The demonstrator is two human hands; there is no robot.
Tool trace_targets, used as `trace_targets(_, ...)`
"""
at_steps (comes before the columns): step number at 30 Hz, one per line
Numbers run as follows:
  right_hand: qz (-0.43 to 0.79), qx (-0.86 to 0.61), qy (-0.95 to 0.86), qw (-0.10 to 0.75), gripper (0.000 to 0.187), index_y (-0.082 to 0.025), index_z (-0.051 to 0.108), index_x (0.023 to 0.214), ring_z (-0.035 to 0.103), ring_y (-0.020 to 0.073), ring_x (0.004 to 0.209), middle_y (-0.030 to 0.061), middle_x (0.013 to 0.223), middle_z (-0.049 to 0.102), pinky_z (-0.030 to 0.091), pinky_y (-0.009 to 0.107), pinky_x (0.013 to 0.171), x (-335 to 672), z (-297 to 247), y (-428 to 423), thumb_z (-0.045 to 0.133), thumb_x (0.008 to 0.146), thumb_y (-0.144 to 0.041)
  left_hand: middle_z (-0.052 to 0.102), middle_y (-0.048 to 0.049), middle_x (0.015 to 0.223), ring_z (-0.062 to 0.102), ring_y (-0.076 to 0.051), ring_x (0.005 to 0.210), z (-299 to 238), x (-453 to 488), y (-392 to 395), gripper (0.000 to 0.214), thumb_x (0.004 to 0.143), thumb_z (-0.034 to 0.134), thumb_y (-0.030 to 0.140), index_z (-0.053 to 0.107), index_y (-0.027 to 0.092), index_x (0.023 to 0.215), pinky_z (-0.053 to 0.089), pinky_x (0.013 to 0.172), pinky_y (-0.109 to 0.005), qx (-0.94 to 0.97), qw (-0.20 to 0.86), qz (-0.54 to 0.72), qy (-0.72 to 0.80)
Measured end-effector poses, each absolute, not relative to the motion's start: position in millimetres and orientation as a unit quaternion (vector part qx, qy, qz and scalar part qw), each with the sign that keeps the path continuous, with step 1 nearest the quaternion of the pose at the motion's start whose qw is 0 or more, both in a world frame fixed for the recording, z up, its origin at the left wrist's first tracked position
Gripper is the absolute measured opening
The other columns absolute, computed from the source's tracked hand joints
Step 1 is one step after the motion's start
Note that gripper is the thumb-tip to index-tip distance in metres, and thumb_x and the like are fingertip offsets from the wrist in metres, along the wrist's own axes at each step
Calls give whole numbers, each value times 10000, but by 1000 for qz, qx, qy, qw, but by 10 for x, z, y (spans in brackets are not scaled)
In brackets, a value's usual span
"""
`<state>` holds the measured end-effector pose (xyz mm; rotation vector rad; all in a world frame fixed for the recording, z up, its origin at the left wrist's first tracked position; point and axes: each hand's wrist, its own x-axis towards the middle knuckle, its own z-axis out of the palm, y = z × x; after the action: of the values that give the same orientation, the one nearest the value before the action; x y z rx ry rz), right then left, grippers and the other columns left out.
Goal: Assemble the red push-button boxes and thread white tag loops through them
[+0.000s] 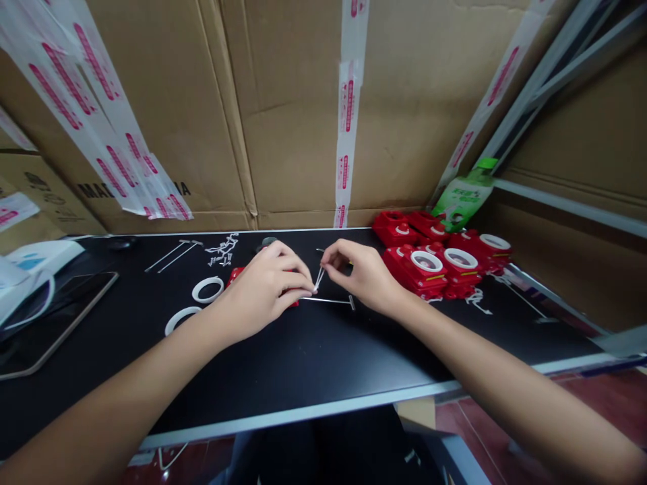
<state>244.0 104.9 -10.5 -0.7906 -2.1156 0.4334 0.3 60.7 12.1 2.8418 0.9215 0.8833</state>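
My right hand (360, 273) pinches the upper end of a thin, doubled white string (319, 278) between thumb and forefinger. At the string's lower end, the fingertips of my left hand (273, 279) close together on it. Beneath my left hand lies a red part (235, 275), mostly hidden by the palm and fingers. A thin metal rod with a crossbar end (333, 301) sticks out to the right from under my left fingertips. Whether my left hand also grips the red part or the rod is hidden.
Red housings with white rings (429, 263) cluster at the right, before a green bottle (468, 195). Left are white rings (207, 289), tangled white strings (221, 250), two metal rods (174, 256) and a phone (60, 323). Cardboard (293, 121) walls the back of the black table (323, 364).
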Motion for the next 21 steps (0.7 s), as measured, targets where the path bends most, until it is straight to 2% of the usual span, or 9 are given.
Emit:
trace_targets(3,194,-320,-855,359,121,-191,670,913,622,125,669,-13,807,694,470,245,645,2406,-162,1027,693,872,-79,701,-61,1061,551,-242,1050,130,12,606,132,1004,702,205,828,231,973,496,934,-399,902,3,313,298)
trace_targets(6,204,-317,-860,344,143,-193,645,847,614,119,639,-34,754,674,441,236,625,2367,-180,978,713,835,-68,685,-56,1024,556,-234,1027,123,19,613,114,987,722,201,830,235,988,499,912,-391,888,1,336,314)
trace_targets(10,218,-313,-856,349,179,-198,607,796,586,116,624,-47,707,647,421,235,621,2333,-176,939,719,800,-58,686,-54,1015,570,-229,1016,115,31,625,90,967,741,198,826,227,975,503,906,-386,887,18,332,320)
trace_targets(13,233,-322,-836,379,170,-206,569,796,601,126,666,-15,783,699,448,256,654,2342,-160,952,700,851,-114,692,-48,1019,574,-232,1028,127,33,624,86,974,744,248,816,234,929,501,921,-392,892,46,309,328)
trace_targets(15,283,-323,-795,427,199,-214,534,803,607,133,699,16,865,726,474,277,681,2363,-129,970,710,894,-200,694,-46,1028,574,-235,1042,144,28,618,103,980,738,273,810,238,916,498,937,-397,893,59,290,337)
trace_targets(18,425,-298,-706,481,312,-221,507,847,559,104,618,9,886,698,454,272,607,2395,-46,980,784,890,-357,695,-46,1033,575,-237,1045,171,17,610,121,991,722,288,808,242,920,498,937,-398,893,65,283,345)
trace_targets(21,557,-251,-648,455,384,-215,506,913,465,59,529,-29,845,637,353,243,514,2401,44,945,805,888,-455,695,-47,1046,577,-237,1044,189,18,597,128,999,713,293,809,245,929,496,938,-397,894,60,286,339)
